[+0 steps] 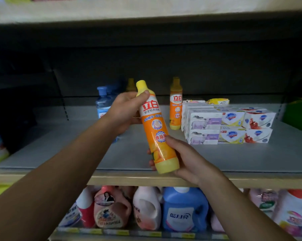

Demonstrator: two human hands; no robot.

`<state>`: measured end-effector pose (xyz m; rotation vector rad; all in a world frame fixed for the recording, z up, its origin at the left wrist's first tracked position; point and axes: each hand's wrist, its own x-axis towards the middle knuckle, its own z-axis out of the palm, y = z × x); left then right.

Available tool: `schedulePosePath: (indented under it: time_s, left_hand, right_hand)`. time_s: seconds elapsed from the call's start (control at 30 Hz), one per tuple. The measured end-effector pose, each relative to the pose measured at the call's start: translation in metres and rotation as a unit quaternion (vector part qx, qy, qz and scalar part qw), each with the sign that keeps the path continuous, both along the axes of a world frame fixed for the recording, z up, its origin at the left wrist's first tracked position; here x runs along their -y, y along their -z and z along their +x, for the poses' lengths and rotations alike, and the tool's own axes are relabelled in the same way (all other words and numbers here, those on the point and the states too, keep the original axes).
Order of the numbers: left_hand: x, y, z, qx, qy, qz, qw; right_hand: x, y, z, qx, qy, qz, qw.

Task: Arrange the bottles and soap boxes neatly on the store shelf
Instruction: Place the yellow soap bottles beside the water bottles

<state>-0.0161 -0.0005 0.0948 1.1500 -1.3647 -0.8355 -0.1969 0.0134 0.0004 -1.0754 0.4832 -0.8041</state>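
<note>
Both hands held one orange bottle (155, 129) tilted above shelf (129, 153) front: left hand (125, 110) curled round its upper part nr the cap, right hand (186, 159) gripping the base. Another orange bottle (175, 105) stood upright further back, just left of stacked soap boxes (228, 126). Blue bottle (103, 101) stood behind left hand.

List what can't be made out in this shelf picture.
- Head view: the blue bottles are blurred and partly behind the left hand, so their count is unclear.
- A dark orange bottle is mostly hidden by the held orange bottle.
- Soap boxes: small print unreadable.
</note>
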Motion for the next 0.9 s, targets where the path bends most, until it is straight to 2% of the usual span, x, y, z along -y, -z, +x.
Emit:
schedulePosePath:
  time_s: [0.07,0.13,0.23,0.3,0.33,0.37,0.4,0.47,0.5,0.53,0.63,0.7,0.77,0.8,0.9]
  left_hand:
    - [0.002,0.005,0.002,-0.01,-0.037,0.006,0.999]
    - [0.002,0.012,0.001,-0.006,-0.074,0.016,0.997]
    - [-0.003,0.028,-0.007,-0.082,-0.057,0.053,0.994]
    - [-0.007,0.036,-0.016,-0.206,-0.02,0.068,0.976]
    - [-0.007,0.038,-0.021,-0.266,-0.012,0.065,0.962]
    - [-0.006,0.039,-0.025,-0.313,-0.014,0.057,0.948]
    - [-0.004,0.038,-0.028,-0.343,-0.025,0.045,0.938]
    - [0.0,0.038,-0.03,-0.361,-0.043,0.018,0.931]
    - [0.001,0.037,-0.029,-0.36,-0.041,0.011,0.932]
    - [0.002,0.037,-0.026,-0.363,-0.028,0.011,0.931]
    - [0.006,0.036,-0.009,-0.41,0.051,0.016,0.91]
    - [0.01,0.037,0.0,-0.434,0.095,0.018,0.896]
    - [0.012,0.038,0.002,-0.454,0.119,0.025,0.882]
    - [0.014,0.039,0.003,-0.462,0.128,0.022,0.877]
    - [0.018,0.04,0.005,-0.466,0.113,0.017,0.877]
  right_hand:
    - [-0.002,-0.002,0.008,-0.048,0.087,-0.048,0.994]
    - [-0.001,0.0,0.015,-0.157,0.199,-0.176,0.951]
    - [0.001,0.008,0.018,-0.289,0.359,-0.347,0.817]
    - [0.003,0.019,0.021,-0.366,0.44,-0.432,0.697]
    - [0.003,0.025,0.022,-0.388,0.464,-0.463,0.648]
    - [0.003,0.03,0.024,-0.394,0.478,-0.481,0.62]
    - [0.003,0.034,0.025,-0.393,0.479,-0.49,0.613]
    - [0.005,0.038,0.023,-0.37,0.427,-0.511,0.648]
    - [0.006,0.036,0.019,-0.346,0.38,-0.511,0.689]
    - [0.007,0.033,0.014,-0.312,0.326,-0.491,0.746]
    - [0.012,0.021,0.001,-0.191,0.145,-0.323,0.916]
    - [0.016,0.021,0.0,-0.098,0.038,-0.16,0.982]
    - [0.017,0.02,0.002,-0.04,-0.035,-0.028,0.998]
    - [0.017,0.019,0.004,-0.028,-0.046,0.0,0.999]
    - [0.019,0.021,0.008,0.007,0.002,-0.011,1.0]
